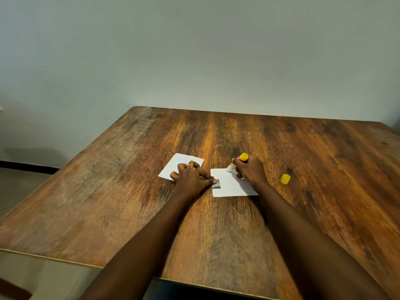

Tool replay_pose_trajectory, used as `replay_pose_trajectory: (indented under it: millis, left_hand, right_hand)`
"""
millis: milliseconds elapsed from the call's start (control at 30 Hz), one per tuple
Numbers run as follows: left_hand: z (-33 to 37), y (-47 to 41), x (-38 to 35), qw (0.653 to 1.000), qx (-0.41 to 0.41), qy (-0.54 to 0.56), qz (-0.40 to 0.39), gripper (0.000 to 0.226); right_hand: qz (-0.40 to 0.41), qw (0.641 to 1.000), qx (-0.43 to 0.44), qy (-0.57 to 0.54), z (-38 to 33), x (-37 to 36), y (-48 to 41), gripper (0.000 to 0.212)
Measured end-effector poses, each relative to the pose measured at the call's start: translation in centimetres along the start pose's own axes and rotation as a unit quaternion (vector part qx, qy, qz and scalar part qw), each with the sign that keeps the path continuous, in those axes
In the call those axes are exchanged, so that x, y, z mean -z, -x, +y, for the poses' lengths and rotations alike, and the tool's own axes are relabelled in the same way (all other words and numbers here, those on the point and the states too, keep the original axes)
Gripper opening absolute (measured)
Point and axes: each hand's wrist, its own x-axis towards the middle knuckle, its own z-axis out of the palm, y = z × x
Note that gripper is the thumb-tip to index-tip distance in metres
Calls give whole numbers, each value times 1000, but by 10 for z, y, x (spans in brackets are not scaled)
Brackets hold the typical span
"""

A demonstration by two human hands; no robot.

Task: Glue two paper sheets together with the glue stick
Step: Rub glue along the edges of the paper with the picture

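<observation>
Two white paper sheets lie on the wooden table (216, 224). The right sheet (231, 185) has a small dark patch at its left edge, and my left hand (190, 178) presses its thumb down on that edge, its fingers curled. The left sheet (179, 164) lies partly under that hand. My right hand (251, 171) grips the yellow glue stick (237, 162), tilted, with its white tip touching the right sheet near the far left corner. The yellow cap (285, 179) stands on the table to the right of the sheet.
A plain pale wall rises behind the table's far edge. The table's left edge drops to the floor, with a dark skirting strip (28, 166) at far left.
</observation>
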Motion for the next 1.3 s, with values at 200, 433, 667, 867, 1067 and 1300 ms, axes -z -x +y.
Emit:
replay_pose_trajectory:
  millis: [200, 433, 667, 867, 1067, 1300]
  left_hand:
    - [0, 0, 0, 1000, 1, 12, -4, 30]
    - [0, 1, -1, 1000, -3, 14, -3, 30]
    - [1, 2, 0, 1000, -6, 15, -1, 30]
    - [2, 4, -3, 1000, -10, 13, 14, 28]
    - [3, 5, -4, 999, -32, -20, 24, 28]
    - [8, 5, 0, 999, -21, -22, 37, 23]
  right_hand:
    - [20, 1000, -13, 1, 6, 12, -2, 24]
    - [49, 998, -23, 9, 13, 24, -4, 25]
    - [67, 997, -20, 16, 17, 29, -5, 26]
    - [75, 997, -28, 0, 19, 32, -6, 22]
    - [104, 991, -40, -76, 19, 31, -2, 19]
    - [112, 985, -47, -122, 19, 26, 0, 18]
